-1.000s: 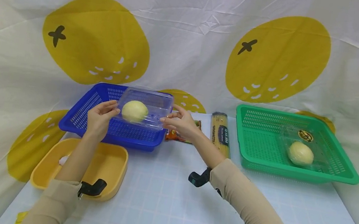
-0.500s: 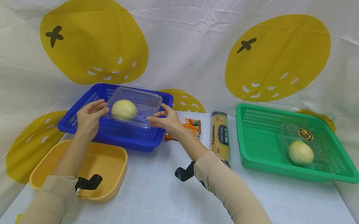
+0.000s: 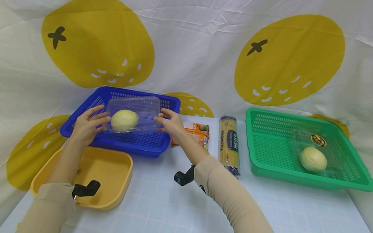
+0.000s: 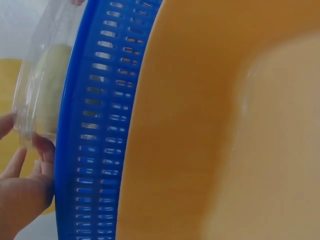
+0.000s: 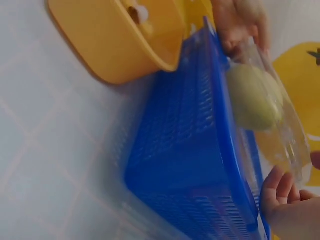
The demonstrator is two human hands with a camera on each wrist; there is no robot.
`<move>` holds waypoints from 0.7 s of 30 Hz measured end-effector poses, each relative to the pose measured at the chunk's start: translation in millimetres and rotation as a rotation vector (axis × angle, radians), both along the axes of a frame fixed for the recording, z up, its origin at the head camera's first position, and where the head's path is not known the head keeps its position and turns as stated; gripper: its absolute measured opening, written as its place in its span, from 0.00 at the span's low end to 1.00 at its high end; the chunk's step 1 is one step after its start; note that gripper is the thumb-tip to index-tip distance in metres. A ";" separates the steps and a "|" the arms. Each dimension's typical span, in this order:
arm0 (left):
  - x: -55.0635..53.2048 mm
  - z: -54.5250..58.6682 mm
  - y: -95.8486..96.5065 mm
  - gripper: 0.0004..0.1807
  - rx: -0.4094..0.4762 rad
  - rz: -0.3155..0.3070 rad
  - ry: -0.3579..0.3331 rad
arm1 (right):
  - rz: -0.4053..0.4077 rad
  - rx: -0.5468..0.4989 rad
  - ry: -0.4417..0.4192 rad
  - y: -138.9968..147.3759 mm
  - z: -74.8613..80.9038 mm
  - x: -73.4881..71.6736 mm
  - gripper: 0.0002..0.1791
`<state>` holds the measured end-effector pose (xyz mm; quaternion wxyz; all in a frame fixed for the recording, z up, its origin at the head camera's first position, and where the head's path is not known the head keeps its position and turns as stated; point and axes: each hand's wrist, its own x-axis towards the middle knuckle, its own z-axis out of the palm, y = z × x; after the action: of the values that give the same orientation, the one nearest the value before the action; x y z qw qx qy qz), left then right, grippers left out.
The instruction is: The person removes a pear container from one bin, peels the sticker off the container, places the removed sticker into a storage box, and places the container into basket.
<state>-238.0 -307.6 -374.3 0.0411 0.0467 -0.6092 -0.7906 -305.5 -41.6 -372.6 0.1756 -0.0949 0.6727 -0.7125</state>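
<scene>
Both hands hold a clear plastic box (image 3: pixel 146 121) over the blue basket (image 3: pixel 118 146). Inside its left part lies a pale yellow-green round fruit (image 3: pixel 124 120). My left hand (image 3: pixel 87 125) grips the box's left end; in the left wrist view its thumb and fingers lie on either side of the box edge (image 4: pixel 27 100). At the other end, my right hand (image 3: pixel 172 125) pinches the box. The right wrist view has the fruit (image 5: pixel 254 97) close above the basket rim (image 5: pixel 227 125), and the right fingertips (image 5: pixel 274 180) right at the box's lower edge.
In front of the blue basket stands a yellow tub (image 3: pixel 110 173) with a small whitish thing (image 5: pixel 141 14) inside. An orange packet (image 3: pixel 198 132) and a spaghetti pack (image 3: pixel 228 144) lie centre. The green basket (image 3: pixel 267 151) at right contains another clear box with a pale fruit (image 3: pixel 313 159).
Both hands have moved the clear box left and slightly down over the blue basket. The box now tilts, its right end higher. More of the orange packet shows.
</scene>
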 end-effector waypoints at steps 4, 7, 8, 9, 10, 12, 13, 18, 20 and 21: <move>0.1 2.8 0.7 0.43 -0.047 -0.032 -0.028 | -0.051 -0.013 -0.022 -1.4 0.5 -1.6 0.31; 0.8 5.8 1.8 0.45 -0.065 -0.041 -0.038 | -0.089 -0.041 -0.048 -2.8 1.2 -2.1 0.30; 0.8 6.7 2.4 0.45 -0.067 -0.040 -0.042 | -0.098 -0.050 -0.055 -3.0 1.4 -2.2 0.30; 0.7 7.4 2.6 0.45 -0.077 -0.039 -0.047 | -0.104 -0.059 -0.061 -3.1 1.6 -2.5 0.30; 0.8 8.3 2.9 0.45 -0.080 -0.035 -0.053 | -0.110 -0.071 -0.069 -3.1 1.8 -2.7 0.30; 0.7 9.4 3.0 0.46 -0.080 -0.034 -0.069 | -0.119 -0.102 -0.087 -3.0 2.3 -3.2 0.30; 0.5 9.6 2.8 0.46 -0.078 -0.035 -0.077 | -0.121 -0.118 -0.095 -2.8 2.5 -3.5 0.30; -0.9 7.9 4.0 0.46 -0.061 -0.054 -0.081 | -0.128 -0.187 -0.116 -1.0 4.2 -5.6 0.29; -2.0 6.3 5.7 0.45 -0.057 -0.057 -0.067 | -0.133 -0.190 -0.105 -0.3 5.1 -6.5 0.28; -2.5 5.6 6.8 0.44 -0.061 -0.057 -0.059 | -0.136 -0.188 -0.098 -0.1 5.8 -6.7 0.28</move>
<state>-240.6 -300.8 -368.8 0.0020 0.0515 -0.6351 -0.7707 -312.3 -41.7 -366.8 0.1500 -0.0303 0.5983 -0.7865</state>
